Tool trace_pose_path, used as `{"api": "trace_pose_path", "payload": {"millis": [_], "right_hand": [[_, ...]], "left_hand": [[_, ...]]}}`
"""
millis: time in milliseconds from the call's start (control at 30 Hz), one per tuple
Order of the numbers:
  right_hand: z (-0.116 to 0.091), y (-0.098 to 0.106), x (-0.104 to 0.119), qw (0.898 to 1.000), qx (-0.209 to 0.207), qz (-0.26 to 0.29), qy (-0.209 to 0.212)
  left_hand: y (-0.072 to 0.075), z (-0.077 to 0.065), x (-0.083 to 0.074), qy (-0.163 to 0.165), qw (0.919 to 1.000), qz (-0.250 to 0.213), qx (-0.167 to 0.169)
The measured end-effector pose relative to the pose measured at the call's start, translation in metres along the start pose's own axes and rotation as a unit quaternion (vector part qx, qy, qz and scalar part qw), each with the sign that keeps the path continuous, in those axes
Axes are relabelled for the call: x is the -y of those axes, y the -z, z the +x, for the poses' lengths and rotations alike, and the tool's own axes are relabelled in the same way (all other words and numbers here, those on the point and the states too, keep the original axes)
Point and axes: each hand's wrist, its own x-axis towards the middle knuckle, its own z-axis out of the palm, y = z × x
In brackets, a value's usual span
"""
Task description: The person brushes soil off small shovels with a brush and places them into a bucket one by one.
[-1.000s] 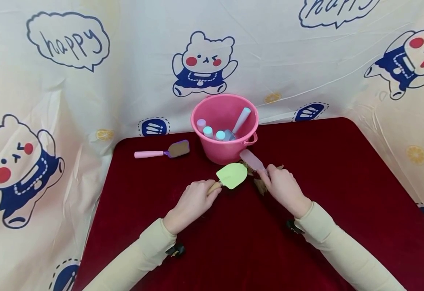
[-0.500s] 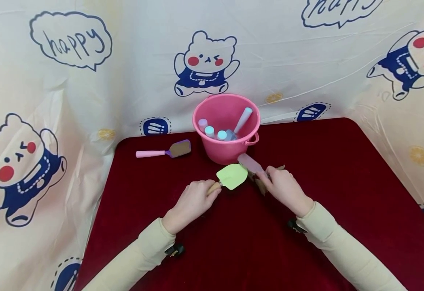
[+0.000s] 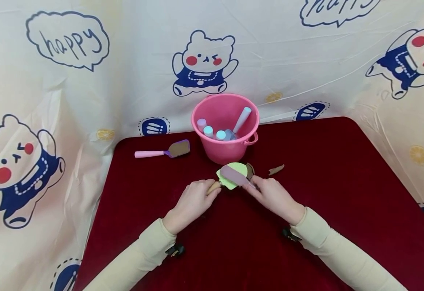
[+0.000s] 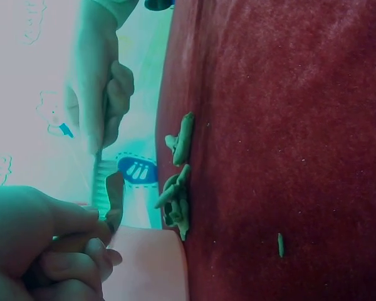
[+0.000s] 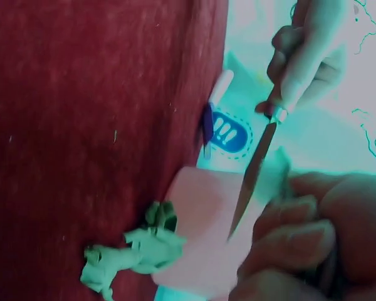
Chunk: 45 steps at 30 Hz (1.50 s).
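Observation:
My left hand (image 3: 191,202) grips the wooden handle (image 3: 214,187) of a trowel with a light green blade (image 3: 239,167). In my right hand (image 3: 275,198) is a pale mauve brush (image 3: 234,176), held by its handle, lying across above the blade and hiding part of it. Its bristles (image 4: 102,182) show in the left wrist view. Both wrist views have the trowel (image 5: 254,179) edge-on, raised off the table. Crumpled brown scraps (image 3: 250,170) lie on the table just beyond the blade, partly hidden; one longer brown scrap (image 3: 276,169) lies farther right.
A pink bucket (image 3: 223,151) stands behind the hands, with several pale-handled tools (image 3: 242,120) inside. To its left lies a small shovel (image 3: 178,148) with a pink handle and brown stuff on its blade. Dark red cloth (image 3: 234,250) covers the table; printed white curtain (image 3: 139,60) surrounds it.
My right hand has moved left, carrying the brush from right of the trowel to over its blade. The longer scrap at right now shows fully. The left hand and trowel have hardly moved.

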Motion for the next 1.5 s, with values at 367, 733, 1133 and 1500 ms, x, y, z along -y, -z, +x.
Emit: {"api": "trace_pose_path", "payload": {"millis": [367, 733, 1133, 1500], "right_hand": [[0.002, 0.003, 0.005, 1.000, 0.011, 0.016, 0.006], [0.003, 0.007, -0.001, 0.999, -0.033, -0.015, -0.010], [0.004, 0.014, -0.006, 0.998, -0.045, -0.028, -0.029], [0.008, 0.014, -0.001, 1.000, -0.014, -0.019, -0.015]], "left_hand": [[-0.002, 0.003, 0.000, -0.005, 0.9999, -0.010, -0.003], [-0.002, 0.005, 0.002, -0.012, 0.9998, -0.003, -0.018], [-0.005, 0.004, -0.001, -0.026, 0.9987, -0.011, -0.042], [-0.006, 0.005, -0.002, -0.022, 0.9982, -0.017, -0.052]]}}
